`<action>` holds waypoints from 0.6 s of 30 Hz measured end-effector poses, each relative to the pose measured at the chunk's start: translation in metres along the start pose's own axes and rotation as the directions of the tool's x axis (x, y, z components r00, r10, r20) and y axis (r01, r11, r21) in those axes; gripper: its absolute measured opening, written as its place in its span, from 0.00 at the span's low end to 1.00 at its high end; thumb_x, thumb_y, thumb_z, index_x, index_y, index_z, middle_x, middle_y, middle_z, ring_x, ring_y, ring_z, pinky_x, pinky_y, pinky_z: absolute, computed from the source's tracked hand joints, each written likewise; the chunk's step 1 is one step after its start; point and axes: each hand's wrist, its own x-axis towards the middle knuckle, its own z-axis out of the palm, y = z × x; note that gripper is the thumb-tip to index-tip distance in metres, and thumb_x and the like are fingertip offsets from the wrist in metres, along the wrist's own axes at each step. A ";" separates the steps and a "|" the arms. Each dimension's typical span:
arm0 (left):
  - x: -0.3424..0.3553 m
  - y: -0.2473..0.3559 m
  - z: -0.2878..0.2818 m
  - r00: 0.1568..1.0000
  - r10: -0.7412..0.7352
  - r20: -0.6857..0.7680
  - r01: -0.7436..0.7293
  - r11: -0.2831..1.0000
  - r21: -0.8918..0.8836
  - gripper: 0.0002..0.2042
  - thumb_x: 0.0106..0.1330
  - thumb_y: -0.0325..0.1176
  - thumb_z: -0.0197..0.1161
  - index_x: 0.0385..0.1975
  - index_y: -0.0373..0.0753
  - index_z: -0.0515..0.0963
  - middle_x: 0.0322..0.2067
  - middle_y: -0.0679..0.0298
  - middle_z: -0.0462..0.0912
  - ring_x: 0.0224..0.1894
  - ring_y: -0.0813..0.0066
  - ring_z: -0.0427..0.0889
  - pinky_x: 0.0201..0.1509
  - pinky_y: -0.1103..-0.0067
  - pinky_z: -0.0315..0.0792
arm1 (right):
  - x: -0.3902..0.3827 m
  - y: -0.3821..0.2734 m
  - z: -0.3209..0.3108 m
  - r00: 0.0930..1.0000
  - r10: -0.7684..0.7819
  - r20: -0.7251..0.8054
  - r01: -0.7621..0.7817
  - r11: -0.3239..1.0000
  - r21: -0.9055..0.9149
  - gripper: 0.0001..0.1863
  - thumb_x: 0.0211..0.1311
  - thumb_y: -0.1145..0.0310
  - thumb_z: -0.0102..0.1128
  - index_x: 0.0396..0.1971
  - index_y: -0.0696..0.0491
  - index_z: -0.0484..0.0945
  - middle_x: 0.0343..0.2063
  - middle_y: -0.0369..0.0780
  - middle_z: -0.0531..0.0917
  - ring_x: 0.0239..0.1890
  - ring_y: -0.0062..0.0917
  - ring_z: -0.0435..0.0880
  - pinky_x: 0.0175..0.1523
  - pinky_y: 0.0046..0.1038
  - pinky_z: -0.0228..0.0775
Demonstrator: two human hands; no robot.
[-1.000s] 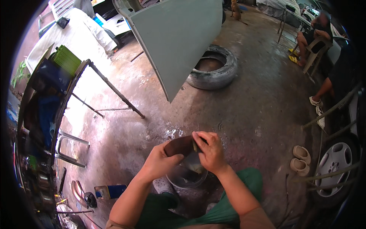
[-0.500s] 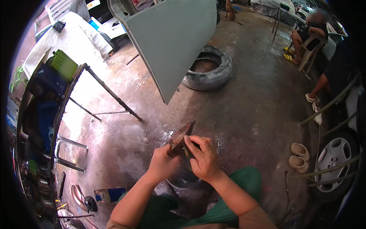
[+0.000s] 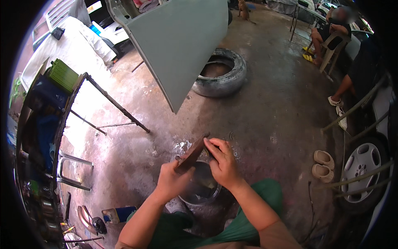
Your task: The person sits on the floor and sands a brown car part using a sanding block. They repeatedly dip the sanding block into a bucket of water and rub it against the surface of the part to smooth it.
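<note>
My left hand [image 3: 172, 180] is closed around the near end of a brown, rusty-looking wedge-shaped piece [image 3: 192, 157], which points away from me and tilts on its edge. My right hand [image 3: 224, 164] pinches at its far tip, fingertips pressed on its right side. A small dark sliver with a yellowish edge shows under those fingers; its kind is not clear. Below both hands a round clear-rimmed basin [image 3: 201, 203] stands on the floor between my feet, with a dark inside and some pale pieces in it.
A grey car panel [image 3: 178, 45] hangs ahead, beside a worn tyre [image 3: 222, 85]. A cluttered metal-legged table [image 3: 114, 99] is at left, near a blue can [image 3: 120, 214]. At right are clogs [image 3: 323, 167], a wheel [image 3: 362, 168] and a seated person [image 3: 331, 33].
My right hand has slid outward along the brown piece to its far tip. The piece has turned more onto its edge, and more of the basin shows beneath.
</note>
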 end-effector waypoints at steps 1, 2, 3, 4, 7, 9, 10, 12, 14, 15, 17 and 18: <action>-0.001 -0.002 -0.002 1.000 0.020 -0.003 -0.020 1.000 -0.017 0.12 0.60 0.26 0.69 0.42 0.29 0.82 0.25 0.60 0.85 0.30 0.82 0.82 0.36 0.79 0.76 | 0.001 -0.014 0.000 1.000 -0.008 0.022 0.008 1.000 0.011 0.34 0.47 0.84 0.52 0.60 0.56 0.77 0.51 0.45 0.78 0.51 0.41 0.76 0.59 0.38 0.68; 0.005 -0.002 -0.001 0.999 0.054 -0.003 -0.054 0.998 -0.042 0.12 0.60 0.26 0.69 0.42 0.29 0.82 0.24 0.60 0.85 0.29 0.81 0.82 0.36 0.79 0.76 | 0.006 -0.027 -0.008 0.993 -0.104 0.054 0.105 0.994 -0.008 0.34 0.47 0.83 0.52 0.61 0.55 0.77 0.51 0.45 0.77 0.51 0.42 0.76 0.59 0.38 0.68; 0.008 -0.004 0.001 0.996 0.086 -0.004 -0.086 0.994 -0.066 0.12 0.60 0.26 0.69 0.42 0.30 0.82 0.24 0.59 0.85 0.29 0.80 0.83 0.36 0.79 0.76 | 0.005 -0.023 -0.008 0.995 -0.086 0.045 0.086 0.996 -0.015 0.34 0.47 0.84 0.52 0.61 0.55 0.77 0.51 0.45 0.77 0.51 0.42 0.76 0.59 0.38 0.68; 0.009 -0.010 0.000 0.996 0.086 0.003 -0.086 0.996 0.006 0.12 0.59 0.25 0.68 0.43 0.30 0.82 0.25 0.59 0.86 0.29 0.79 0.83 0.36 0.78 0.76 | 0.006 -0.015 -0.007 0.997 -0.076 0.030 0.076 0.997 -0.020 0.34 0.47 0.84 0.52 0.61 0.55 0.77 0.51 0.45 0.77 0.51 0.42 0.76 0.59 0.38 0.68; 0.004 0.007 -0.001 0.991 0.108 0.080 -0.119 0.982 0.149 0.11 0.60 0.23 0.67 0.42 0.29 0.81 0.27 0.59 0.86 0.30 0.82 0.82 0.37 0.79 0.76 | 0.002 0.014 -0.004 1.000 -0.013 -0.023 0.012 0.998 -0.062 0.34 0.47 0.85 0.52 0.61 0.56 0.77 0.51 0.45 0.77 0.51 0.41 0.77 0.58 0.38 0.68; 0.003 0.005 0.000 0.994 0.109 0.002 -0.109 0.990 0.090 0.11 0.60 0.23 0.67 0.42 0.29 0.81 0.27 0.59 0.86 0.31 0.82 0.82 0.37 0.79 0.76 | 0.002 0.009 -0.002 1.000 0.008 -0.011 -0.009 0.999 -0.049 0.35 0.47 0.85 0.52 0.61 0.55 0.76 0.50 0.45 0.77 0.50 0.41 0.77 0.58 0.38 0.68; 0.002 0.002 0.001 0.994 0.100 -0.038 -0.098 0.994 0.058 0.11 0.60 0.22 0.66 0.42 0.29 0.81 0.27 0.59 0.86 0.31 0.82 0.82 0.37 0.79 0.76 | 0.003 -0.008 -0.004 0.998 -0.052 0.029 0.054 0.996 -0.070 0.35 0.47 0.84 0.53 0.62 0.55 0.76 0.50 0.45 0.77 0.50 0.41 0.76 0.58 0.38 0.68; 0.007 -0.003 0.000 0.997 0.073 -0.021 -0.074 0.995 -0.063 0.12 0.60 0.23 0.67 0.44 0.30 0.81 0.28 0.58 0.86 0.31 0.80 0.83 0.37 0.78 0.76 | 0.006 -0.036 -0.007 0.986 -0.151 0.067 0.154 0.987 -0.046 0.36 0.47 0.84 0.53 0.62 0.55 0.76 0.50 0.44 0.77 0.50 0.41 0.76 0.57 0.39 0.68; 0.007 -0.005 -0.001 0.999 0.032 0.017 -0.029 0.990 -0.137 0.13 0.61 0.23 0.66 0.46 0.31 0.81 0.29 0.58 0.86 0.32 0.81 0.83 0.39 0.79 0.77 | 0.005 -0.027 -0.005 0.989 -0.143 0.030 0.144 0.989 -0.040 0.36 0.47 0.83 0.54 0.62 0.54 0.76 0.50 0.44 0.77 0.50 0.40 0.76 0.57 0.39 0.68; 0.008 -0.003 0.003 0.999 0.042 0.022 -0.040 0.995 -0.090 0.13 0.61 0.23 0.66 0.46 0.31 0.81 0.29 0.58 0.86 0.32 0.81 0.82 0.38 0.79 0.76 | 0.002 -0.001 -0.005 0.995 -0.101 0.000 0.101 0.992 -0.080 0.35 0.47 0.83 0.54 0.62 0.54 0.76 0.50 0.43 0.77 0.50 0.40 0.76 0.57 0.39 0.68; 0.004 0.008 0.006 0.999 0.048 0.023 -0.049 0.999 0.020 0.12 0.61 0.23 0.64 0.45 0.30 0.81 0.29 0.58 0.86 0.32 0.82 0.82 0.38 0.79 0.76 | 0.001 0.011 -0.006 0.998 -0.052 -0.017 0.050 0.994 -0.101 0.35 0.47 0.83 0.54 0.62 0.54 0.77 0.50 0.43 0.77 0.50 0.40 0.76 0.57 0.39 0.68; 0.001 0.009 0.002 0.998 0.012 0.067 -0.016 0.999 0.050 0.14 0.61 0.22 0.63 0.48 0.29 0.80 0.38 0.61 0.87 0.40 0.79 0.82 0.46 0.79 0.77 | 0.002 0.003 -0.008 0.999 -0.041 0.003 0.041 0.995 -0.088 0.35 0.46 0.82 0.55 0.62 0.54 0.77 0.50 0.43 0.77 0.50 0.39 0.76 0.57 0.39 0.68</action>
